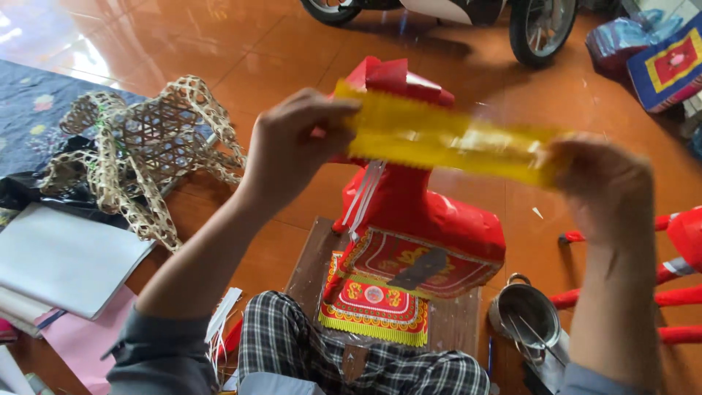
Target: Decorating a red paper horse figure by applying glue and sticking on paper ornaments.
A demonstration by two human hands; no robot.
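Observation:
My left hand (292,143) pinches the left end of a shiny yellow paper strip (446,139), and my right hand (603,186) grips its right end. The strip is stretched level between them, blurred, in front of the head of a red paper horse figure (424,219). The horse stands on a brown board (311,260) in front of my checked-trouser knee and wears a red and yellow patterned saddle cloth (376,300) with yellow fringe. White strips hang down its neck.
A bare woven bamboo frame (142,153) lies at the left on a dark mat. Grey and pink paper sheets (62,260) are stacked at lower left. A small metal pot (523,314) sits at lower right beside red paper legs (676,274). Motorbike wheels (541,25) stand behind.

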